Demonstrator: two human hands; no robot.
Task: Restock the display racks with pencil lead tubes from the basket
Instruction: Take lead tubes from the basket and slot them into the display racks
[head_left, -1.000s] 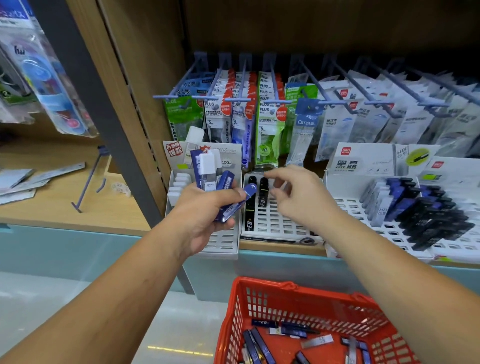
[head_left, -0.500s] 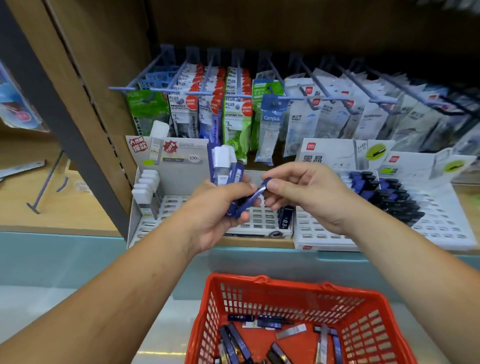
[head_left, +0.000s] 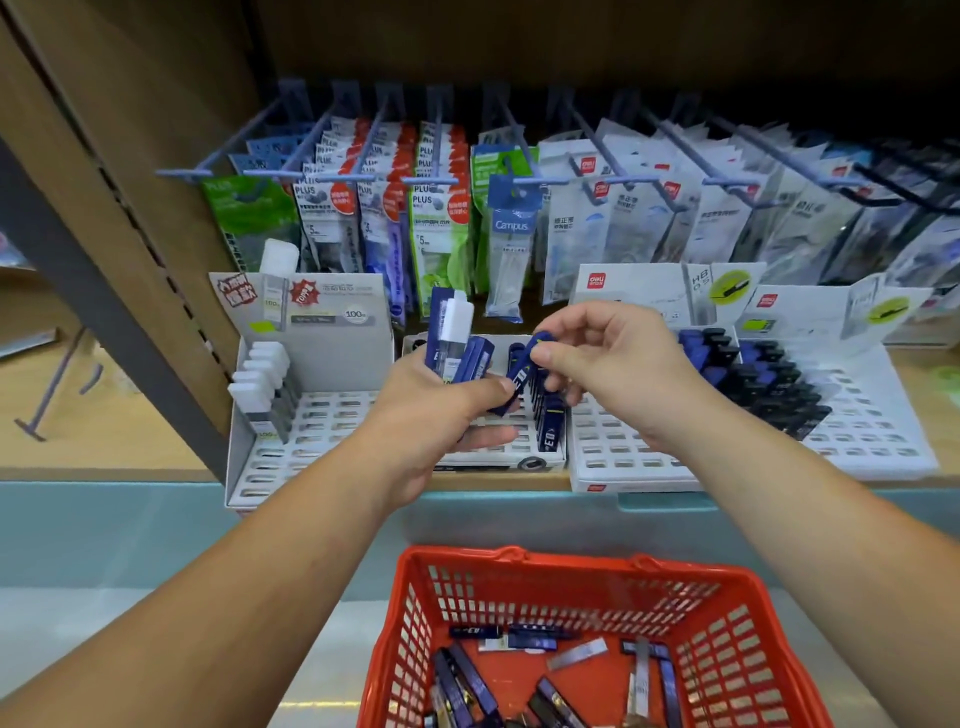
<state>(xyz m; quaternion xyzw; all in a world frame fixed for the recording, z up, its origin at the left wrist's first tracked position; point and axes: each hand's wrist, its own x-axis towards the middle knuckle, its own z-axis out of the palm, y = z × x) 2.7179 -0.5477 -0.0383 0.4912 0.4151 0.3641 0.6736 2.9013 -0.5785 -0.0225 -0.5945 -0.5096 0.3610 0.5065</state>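
Note:
My left hand grips a bundle of blue and white pencil lead tubes, held upright over the middle display rack. My right hand pinches the top of one blue lead tube, whose lower end still lies under my left thumb. Two or three blue tubes stand in the middle rack's slots. A red basket below holds several loose lead tubes.
A white rack on the left holds a row of white-capped tubes. The wide white rack on the right carries rows of dark blue tubes. Packaged goods hang on blue hooks above. A wooden upright stands left.
The view has swung right and down. My right hand came back from the middle rack to my left hand and took hold of the top of a blue tube there.

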